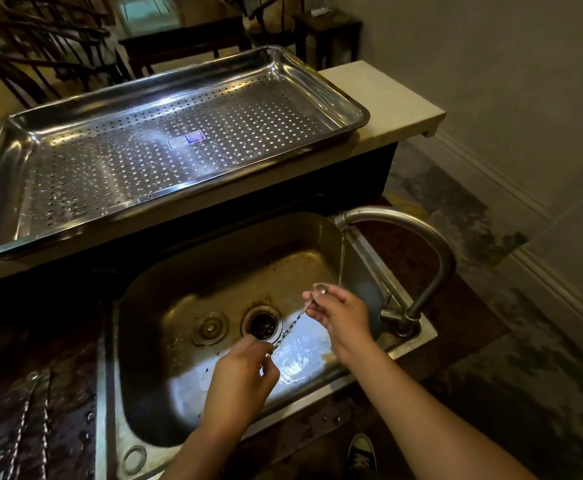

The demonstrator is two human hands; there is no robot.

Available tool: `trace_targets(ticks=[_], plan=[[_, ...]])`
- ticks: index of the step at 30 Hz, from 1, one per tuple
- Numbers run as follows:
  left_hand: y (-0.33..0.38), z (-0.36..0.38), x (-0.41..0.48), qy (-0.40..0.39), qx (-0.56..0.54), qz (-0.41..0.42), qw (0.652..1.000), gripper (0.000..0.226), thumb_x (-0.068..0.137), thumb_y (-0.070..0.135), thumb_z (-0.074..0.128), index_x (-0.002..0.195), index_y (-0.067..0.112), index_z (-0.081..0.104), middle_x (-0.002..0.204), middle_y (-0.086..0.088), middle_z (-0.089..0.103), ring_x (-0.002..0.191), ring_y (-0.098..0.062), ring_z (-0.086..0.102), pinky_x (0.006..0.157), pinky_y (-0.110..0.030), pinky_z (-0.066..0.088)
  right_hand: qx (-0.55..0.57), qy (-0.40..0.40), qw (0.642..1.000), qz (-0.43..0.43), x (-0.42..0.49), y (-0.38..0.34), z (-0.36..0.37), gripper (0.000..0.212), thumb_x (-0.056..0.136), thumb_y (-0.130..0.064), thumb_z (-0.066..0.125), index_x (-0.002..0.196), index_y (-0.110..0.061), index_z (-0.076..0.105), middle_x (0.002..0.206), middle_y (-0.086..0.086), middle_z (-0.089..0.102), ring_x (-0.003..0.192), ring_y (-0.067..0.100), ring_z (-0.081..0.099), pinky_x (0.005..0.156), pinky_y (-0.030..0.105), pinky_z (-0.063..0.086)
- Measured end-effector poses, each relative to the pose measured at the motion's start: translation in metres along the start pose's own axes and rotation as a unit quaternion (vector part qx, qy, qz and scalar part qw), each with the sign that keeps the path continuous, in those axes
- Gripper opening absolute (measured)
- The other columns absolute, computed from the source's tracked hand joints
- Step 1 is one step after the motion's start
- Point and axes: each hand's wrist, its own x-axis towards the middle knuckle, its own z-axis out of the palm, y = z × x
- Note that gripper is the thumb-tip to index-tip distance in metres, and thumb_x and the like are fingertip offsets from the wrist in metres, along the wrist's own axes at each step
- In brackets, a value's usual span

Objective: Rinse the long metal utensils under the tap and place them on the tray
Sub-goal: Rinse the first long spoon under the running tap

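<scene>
Twisted-stem bar spoon (290,328), one of the long metal utensils, is pinched at both ends over the sink (321,237): the right hand (340,315) has its fingertips closed on the bowl end, just beside the thin stream falling from the tap (404,230), and the left hand (240,379) nips the lower end between thumb and forefinger above the drain (261,323). The bowl looks to sit at the edge of the water rather than squarely in it. To rinse well, I would shift it under the stream and roll the stem between the fingers so water runs down the twist. More utensils (32,420) lie on the wet worktop by the sink's left edge. On the raised ledge behind the sink the perforated tray (352,102) holds no utensils.
</scene>
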Motion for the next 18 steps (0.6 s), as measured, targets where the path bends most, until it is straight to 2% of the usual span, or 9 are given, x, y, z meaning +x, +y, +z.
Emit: trace_targets(ticks=[2,5,10,15,18], plan=[[0.001,0.003,0.003,-0.004,-0.002,0.009,1.000,0.021,0.070,0.003,0.071,0.086,0.018,0.073,0.073,0.009,0.056,0.056,-0.008,0.054,0.052,-0.022,0.041,0.011,0.016,1.000,-0.001,0.003,-0.003,-0.004,0.008,0.093,-0.007,0.065,0.098,-0.001,0.069,0.084,0.016,0.076,0.062,0.014,0.067,0.059,0.023,0.057],[0.003,0.009,0.009,-0.010,-0.009,0.021,1.000,0.018,0.072,0.005,0.069,0.086,0.017,0.072,0.074,0.007,0.057,0.058,-0.010,0.055,0.052,-0.028,0.046,0.025,0.051,0.998,0.006,0.010,-0.004,-0.008,0.014,0.095,-0.014,0.064,0.096,0.000,0.067,0.077,0.013,0.075,0.058,0.013,0.065,0.056,0.022,0.056],[-0.006,0.017,0.016,-0.018,-0.043,-0.016,0.999,0.016,0.077,0.006,0.068,0.087,0.016,0.075,0.073,0.011,0.055,0.058,-0.008,0.056,0.052,-0.026,0.051,0.019,0.008,1.000,0.023,0.017,-0.005,-0.016,0.009,0.094,0.002,0.059,0.098,0.001,0.067,0.089,0.015,0.075,0.068,0.013,0.069,0.063,0.021,0.058],[-0.007,0.023,0.024,-0.025,-0.072,-0.052,0.996,0.018,0.084,0.009,0.065,0.096,0.016,0.076,0.076,0.013,0.059,0.060,-0.008,0.058,0.057,-0.029,0.051,0.024,0.008,1.000,0.013,0.024,-0.008,-0.016,0.023,0.086,0.016,0.062,0.099,-0.002,0.068,0.092,0.016,0.076,0.078,0.020,0.072,0.067,0.024,0.059],[-0.008,0.026,0.028,-0.014,-0.087,-0.068,0.994,0.016,0.084,0.011,0.067,0.094,0.017,0.077,0.081,0.010,0.066,0.070,-0.004,0.061,0.062,-0.018,0.048,0.040,0.031,0.999,0.010,0.026,-0.005,-0.017,0.023,0.083,0.014,0.067,0.102,0.000,0.069,0.090,0.017,0.077,0.079,0.022,0.075,0.065,0.025,0.059]])
